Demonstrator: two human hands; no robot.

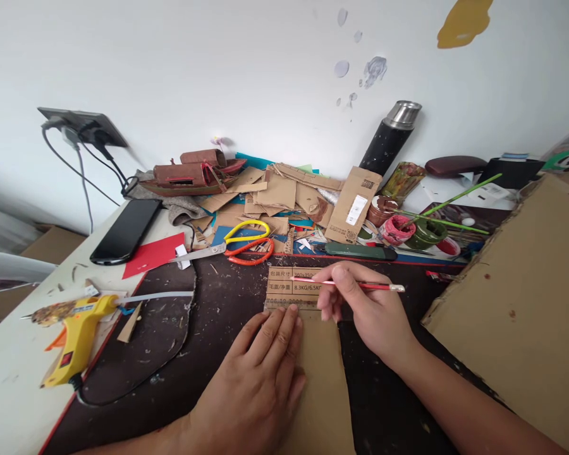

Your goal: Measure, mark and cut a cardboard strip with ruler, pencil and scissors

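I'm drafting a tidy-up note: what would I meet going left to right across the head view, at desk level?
Black phone → scissors with yellow and orange handles → pencil in the right hand → large cardboard sheet.

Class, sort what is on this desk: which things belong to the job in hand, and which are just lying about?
Job in hand:
- cardboard strip, under the left hand
- pencil, in the right hand

Apparently lying about:
- phone
- flask
- model boat
- scissors, glue gun: idle, perhaps for later
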